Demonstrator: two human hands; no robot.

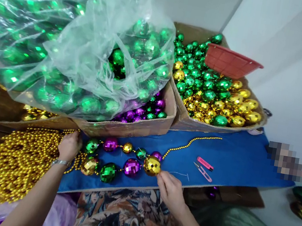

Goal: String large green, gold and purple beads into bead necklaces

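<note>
A necklace of large faceted balls in green, purple and gold (131, 167) lies in a long loop on the blue cloth (236, 154). At its right end, my right hand (171, 191) pinches a big gold ball (152, 166). My left hand (70, 147) is closed at the loop's left end, beside a heap of thin gold bead strands (12, 163); its curled fingers seem to grip a gold bead strand, though the fingertips are partly hidden. From near the gold ball, a thin gold bead chain (183, 146) trails to the upper right.
Right of my hands lie pink-handled thread snips (203, 172) and a pink cutter (205, 163). Behind stand cardboard boxes (148, 128) of shiny balls, a clear plastic bag (97, 54) of green balls and a red basket (231, 63). A white wall (295, 94) borders the right.
</note>
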